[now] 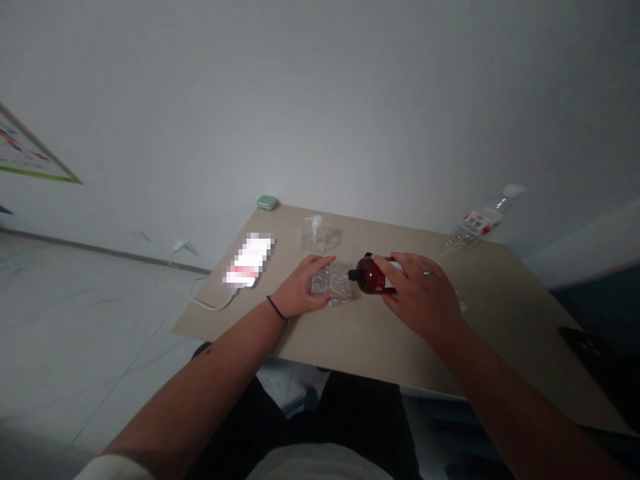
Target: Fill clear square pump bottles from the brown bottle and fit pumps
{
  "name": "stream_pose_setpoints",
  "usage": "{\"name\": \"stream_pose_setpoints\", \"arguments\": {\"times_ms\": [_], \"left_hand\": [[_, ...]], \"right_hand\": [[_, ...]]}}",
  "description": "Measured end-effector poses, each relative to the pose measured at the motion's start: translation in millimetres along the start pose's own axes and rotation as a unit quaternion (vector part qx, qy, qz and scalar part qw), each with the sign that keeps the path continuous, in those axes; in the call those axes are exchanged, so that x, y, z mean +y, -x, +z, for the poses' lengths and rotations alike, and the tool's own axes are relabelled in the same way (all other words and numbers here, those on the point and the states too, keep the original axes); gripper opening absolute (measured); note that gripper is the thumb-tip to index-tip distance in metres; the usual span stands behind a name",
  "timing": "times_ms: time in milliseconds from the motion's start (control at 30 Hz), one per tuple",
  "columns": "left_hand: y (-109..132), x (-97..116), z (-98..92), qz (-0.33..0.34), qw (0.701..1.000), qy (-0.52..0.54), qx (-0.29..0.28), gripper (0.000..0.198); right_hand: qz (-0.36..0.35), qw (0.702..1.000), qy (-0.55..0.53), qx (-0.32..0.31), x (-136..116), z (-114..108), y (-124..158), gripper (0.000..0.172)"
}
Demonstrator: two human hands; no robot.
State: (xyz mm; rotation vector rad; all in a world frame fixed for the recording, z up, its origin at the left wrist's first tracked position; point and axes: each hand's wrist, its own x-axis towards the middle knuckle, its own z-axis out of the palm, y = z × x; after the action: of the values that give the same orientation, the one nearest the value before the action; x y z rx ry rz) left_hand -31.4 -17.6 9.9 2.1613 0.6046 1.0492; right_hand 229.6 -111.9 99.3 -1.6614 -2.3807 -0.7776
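Observation:
My left hand [300,288] wraps round a small clear faceted bottle [336,283] that rests on the beige table [380,340]. My right hand [420,293] grips a brown bottle [371,275] with a white label, tipped on its side. The brown bottle's dark neck points left and meets the top of the clear bottle. A black band sits on my left wrist.
A clear pump dispenser bottle [317,231] stands behind my hands. A phone [249,261] with a white cable lies at the table's left. A green case [267,202] sits at the far corner. A plastic water bottle [481,220] lies at the far right. A dark object [585,341] rests at the right edge.

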Motion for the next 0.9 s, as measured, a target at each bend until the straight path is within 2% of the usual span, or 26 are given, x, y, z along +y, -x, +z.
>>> {"name": "stream_pose_setpoints", "arguments": {"times_ms": [900], "left_hand": [[-0.2,0.4,0.1,-0.008,1.0,-0.001,0.0,0.082]], "right_hand": [[-0.002,1.0,0.008,0.001,-0.8,-2.5,-1.7,0.057]]}}
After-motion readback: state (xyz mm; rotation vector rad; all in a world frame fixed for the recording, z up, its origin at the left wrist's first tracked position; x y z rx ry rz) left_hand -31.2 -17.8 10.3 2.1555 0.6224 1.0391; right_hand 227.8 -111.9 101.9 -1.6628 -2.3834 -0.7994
